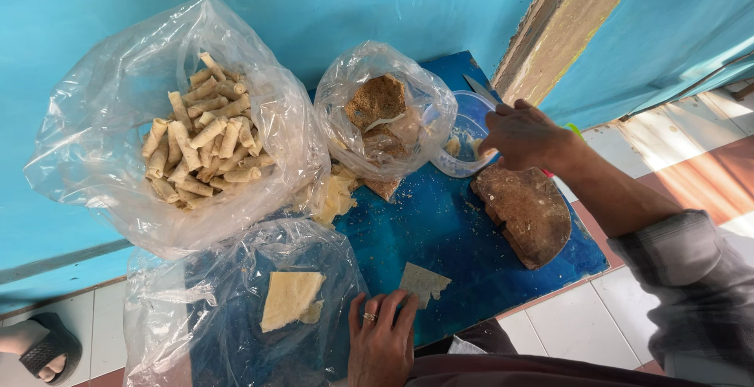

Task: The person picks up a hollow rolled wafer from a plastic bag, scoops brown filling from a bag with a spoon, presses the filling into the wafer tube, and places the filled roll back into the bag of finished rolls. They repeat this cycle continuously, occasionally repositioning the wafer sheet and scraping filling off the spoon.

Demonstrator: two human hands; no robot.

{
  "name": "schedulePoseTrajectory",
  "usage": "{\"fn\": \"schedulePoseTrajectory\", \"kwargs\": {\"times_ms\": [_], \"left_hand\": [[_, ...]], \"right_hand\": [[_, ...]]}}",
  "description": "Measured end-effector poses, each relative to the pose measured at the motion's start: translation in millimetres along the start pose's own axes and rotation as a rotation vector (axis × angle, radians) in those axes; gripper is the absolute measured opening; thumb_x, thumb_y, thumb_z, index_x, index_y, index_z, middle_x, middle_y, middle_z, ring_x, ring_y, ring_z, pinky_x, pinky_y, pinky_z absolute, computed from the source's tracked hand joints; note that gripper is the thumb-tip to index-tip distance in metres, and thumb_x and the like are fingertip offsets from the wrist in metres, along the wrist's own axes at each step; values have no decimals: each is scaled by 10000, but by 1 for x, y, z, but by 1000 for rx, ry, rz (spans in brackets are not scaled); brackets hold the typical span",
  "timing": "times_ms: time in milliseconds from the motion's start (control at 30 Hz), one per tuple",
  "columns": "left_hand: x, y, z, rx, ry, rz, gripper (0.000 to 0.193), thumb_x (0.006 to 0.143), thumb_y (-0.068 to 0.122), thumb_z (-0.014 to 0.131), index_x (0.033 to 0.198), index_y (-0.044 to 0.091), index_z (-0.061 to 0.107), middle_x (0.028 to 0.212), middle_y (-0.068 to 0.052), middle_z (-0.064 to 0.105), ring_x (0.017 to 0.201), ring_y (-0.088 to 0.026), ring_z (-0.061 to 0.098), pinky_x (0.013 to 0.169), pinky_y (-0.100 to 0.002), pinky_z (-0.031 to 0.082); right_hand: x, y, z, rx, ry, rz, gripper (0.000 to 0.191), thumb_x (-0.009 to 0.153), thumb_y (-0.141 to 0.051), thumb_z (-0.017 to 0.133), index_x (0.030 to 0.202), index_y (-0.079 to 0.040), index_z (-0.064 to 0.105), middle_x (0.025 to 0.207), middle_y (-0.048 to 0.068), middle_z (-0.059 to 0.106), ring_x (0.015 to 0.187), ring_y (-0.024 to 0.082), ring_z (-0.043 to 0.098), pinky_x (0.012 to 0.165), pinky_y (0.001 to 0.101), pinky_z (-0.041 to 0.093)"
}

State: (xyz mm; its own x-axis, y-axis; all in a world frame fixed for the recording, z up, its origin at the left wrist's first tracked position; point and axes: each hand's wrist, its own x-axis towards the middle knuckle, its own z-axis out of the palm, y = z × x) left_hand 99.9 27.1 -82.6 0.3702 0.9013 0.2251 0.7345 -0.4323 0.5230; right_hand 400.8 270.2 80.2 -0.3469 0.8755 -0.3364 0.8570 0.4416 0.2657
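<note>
The thin pastry wrapper [424, 282] lies flat on the blue board [440, 230] near its front edge, just past the fingertips of the left hand [382, 338]. That hand rests on the board, fingers spread a little, a ring on one of them, holding nothing. The right hand [525, 136] is up at the far side, fingers curled down into the clear plastic container [463, 145]; looks like it's pinching something small, but I can't really tell what.

If you ask me, doing this well means keeping the wrapper flat and dry under the left fingertips while the right takes only a small pinch, and working in the middle of the board, clear of the bags.

Counts: one wrapper out on the board, one pale stack of wrappers [289, 297] in the clear bag at the front left, one round brown slab [525, 210] on the right. Three plastic bags in all: the big one of finished rolls [203, 140] (dozens, too many to count), the middle one of brown crumbly filling [378, 104], and the wrapper bag. There's also a sandalled foot [43, 348] on the tiles at the left
</note>
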Motion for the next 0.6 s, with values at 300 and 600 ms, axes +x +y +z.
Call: {"fn": "schedulePoseTrajectory", "kwargs": {"times_ms": [300, 600], "left_hand": [[-2, -2, -1, -3, 58, 44, 327, 893, 92, 694, 1221, 87, 698, 1257, -74, 569, 1163, -308, 544, 1064, -653, 316], [1, 4, -12, -25, 49, 39, 364, 856, 60, 711, 1220, 74, 695, 1246, -73, 577, 1158, -304, 548, 1054, -644, 327]], "right_hand": [[21, -20, 8, -147, 43, -103, 191, 769, -192, 827, 956, -190, 786, 1107, 29, 617, 1185, 228, 544, 1022, 407, 443], [10, -17, 19, 64, 221, -133, 204, 743, -147, 829, 928, -172, 747, 1033, 17, 601, 1101, 217, 564, 966, 393, 497]]}}
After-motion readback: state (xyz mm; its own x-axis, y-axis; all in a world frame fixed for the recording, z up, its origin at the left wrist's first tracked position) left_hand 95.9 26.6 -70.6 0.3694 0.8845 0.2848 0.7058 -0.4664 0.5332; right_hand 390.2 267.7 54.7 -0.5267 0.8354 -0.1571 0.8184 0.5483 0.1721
